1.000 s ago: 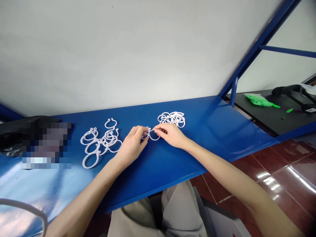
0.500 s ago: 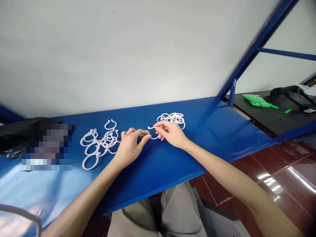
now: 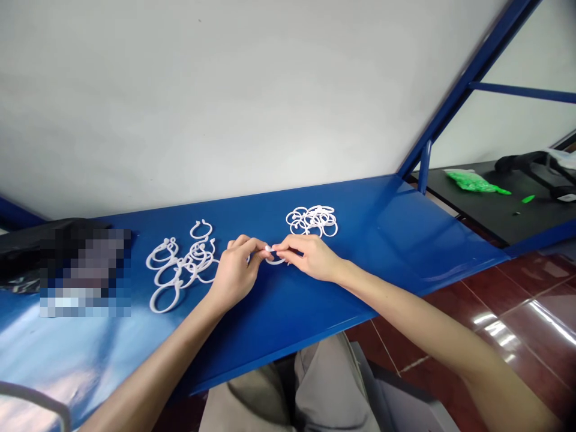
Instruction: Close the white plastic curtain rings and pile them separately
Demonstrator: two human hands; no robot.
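Between my hands is a white plastic ring (image 3: pixel 275 261), held just above the blue table. My left hand (image 3: pixel 238 264) pinches its left end with thumb and fingers. Opposite, my right hand (image 3: pixel 310 255) pinches the other end, and the fingertips of both hands almost meet. Fingers cover much of the ring, so whether its ends are joined cannot be seen. Left of my left hand lies a loose group of white rings (image 3: pixel 164 297), several with gaps between knobbed ends. Behind my right hand is a pile of white rings (image 3: pixel 330 228) that look closed.
The blue table (image 3: pixel 288 324) runs along a pale wall (image 3: pixel 270 102). A black plastic bag (image 3: pixel 67 225) lies at the left. Blue frame bars (image 3: pixel 450 114) rise at the right. Beyond them, a black table (image 3: pixel 477 216) carries a bag of green pieces (image 3: pixel 472 181).
My right hand has moved left and slightly down, bringing the ring's free end to my left fingertips. The ring's gap no longer shows. The right-hand pile is now less covered.
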